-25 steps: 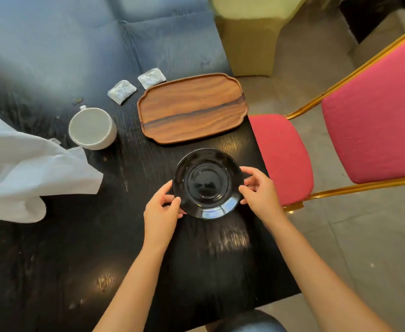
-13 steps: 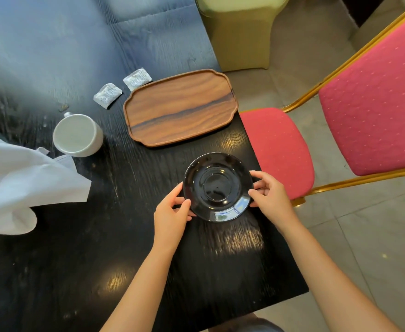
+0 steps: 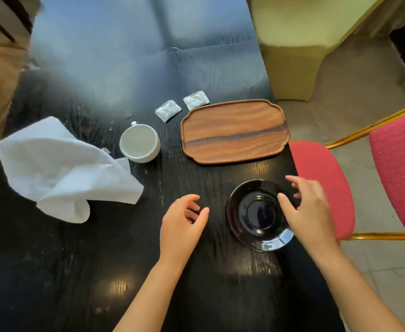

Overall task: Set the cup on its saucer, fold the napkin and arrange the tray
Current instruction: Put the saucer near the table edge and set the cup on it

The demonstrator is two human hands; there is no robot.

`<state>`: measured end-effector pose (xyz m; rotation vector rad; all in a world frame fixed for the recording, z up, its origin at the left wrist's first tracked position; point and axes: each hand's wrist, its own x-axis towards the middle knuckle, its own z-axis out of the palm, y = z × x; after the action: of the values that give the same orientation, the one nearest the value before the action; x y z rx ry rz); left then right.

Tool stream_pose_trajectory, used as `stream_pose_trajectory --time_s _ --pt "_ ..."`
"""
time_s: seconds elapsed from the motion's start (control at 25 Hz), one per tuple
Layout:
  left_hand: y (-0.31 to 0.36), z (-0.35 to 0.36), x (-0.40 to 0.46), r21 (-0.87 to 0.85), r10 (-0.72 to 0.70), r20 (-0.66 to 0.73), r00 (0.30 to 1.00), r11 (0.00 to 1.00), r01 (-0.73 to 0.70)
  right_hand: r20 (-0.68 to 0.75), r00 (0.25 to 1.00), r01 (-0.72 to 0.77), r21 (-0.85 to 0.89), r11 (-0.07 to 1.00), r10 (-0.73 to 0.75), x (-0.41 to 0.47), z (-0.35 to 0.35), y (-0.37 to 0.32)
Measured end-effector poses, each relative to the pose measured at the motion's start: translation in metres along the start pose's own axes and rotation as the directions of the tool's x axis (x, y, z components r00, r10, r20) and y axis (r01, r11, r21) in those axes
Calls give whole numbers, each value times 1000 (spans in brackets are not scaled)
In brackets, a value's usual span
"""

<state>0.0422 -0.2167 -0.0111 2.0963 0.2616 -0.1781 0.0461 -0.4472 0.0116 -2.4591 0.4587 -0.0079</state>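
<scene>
A glossy black saucer (image 3: 254,215) lies flat on the black table near its right edge. My right hand (image 3: 309,209) hovers over the saucer's right side with loosely spread fingers, holding nothing. My left hand (image 3: 182,224) is a short way left of the saucer, off it, fingers relaxed and empty. A white cup (image 3: 139,143) stands upright farther back, handle pointing away. The wooden tray (image 3: 232,144) sits bare behind the saucer. A crumpled white napkin (image 3: 60,168) lies at the left.
Two small silver sachets (image 3: 168,110) (image 3: 196,99) lie just behind the tray and cup. A red chair with a gold frame (image 3: 335,183) stands close against the table's right edge. A yellow-covered seat (image 3: 290,56) is at the far right.
Both hands have let go of the saucer's rim. The left hand moved away to the left and the right hand lifted over the saucer. The saucer stays on the table.
</scene>
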Motion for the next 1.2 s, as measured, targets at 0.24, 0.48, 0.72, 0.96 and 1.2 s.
stream_pose_trajectory --time_s 0.24,0.48,0.72,0.96,1.2 --pt "-27 -89 82 397 189 -183 965 912 -103 215 797 598 -149 787 -565 57 93 -120" --pt "-39 -111 128 691 116 14 993 717 -94 448 651 746 -229 626 -613 90 156 -176" --pt "-51 -108 137 566 278 -52 959 800 -201 338 575 812 -124 570 -745 104 176 -168" --pt "-43 -100 115 374 378 -102 920 872 -317 232 510 859 -89 504 -828 93 146 -147" --pt "8 -72 79 -509 -206 48 977 837 201 56 492 868 -112 484 -869 68 74 -96"
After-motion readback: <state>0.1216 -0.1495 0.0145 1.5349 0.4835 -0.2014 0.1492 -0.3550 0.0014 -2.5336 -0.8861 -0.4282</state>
